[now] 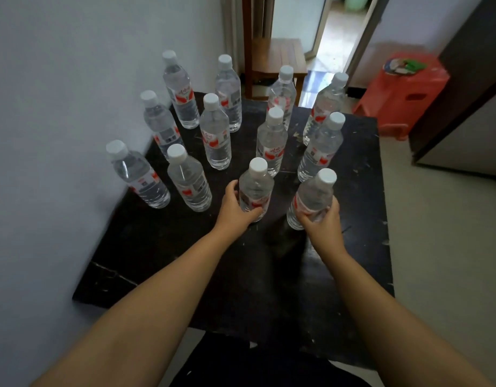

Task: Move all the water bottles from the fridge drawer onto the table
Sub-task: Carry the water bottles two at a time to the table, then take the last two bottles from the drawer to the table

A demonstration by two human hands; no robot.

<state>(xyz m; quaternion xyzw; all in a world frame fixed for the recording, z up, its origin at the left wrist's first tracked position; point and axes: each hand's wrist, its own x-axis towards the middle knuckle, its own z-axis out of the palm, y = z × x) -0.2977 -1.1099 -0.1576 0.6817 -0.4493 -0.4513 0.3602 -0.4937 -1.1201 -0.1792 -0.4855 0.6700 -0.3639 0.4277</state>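
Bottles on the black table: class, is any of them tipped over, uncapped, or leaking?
Nothing stands out. All twelve bottles stand capped on the table, no puddle visible; left hand and right hand each grip one.

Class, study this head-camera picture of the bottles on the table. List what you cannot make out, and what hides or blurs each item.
- Fridge drawer: outside the head view, so any bottles left there are unknown.
- Label print on the clear plastic water bottles: too small and blurred.
- Base of the bottle in the left hand: behind that hand.
- Near edge of the black scratched table: hidden by forearms.
- Items on the red plastic stool: blurred.
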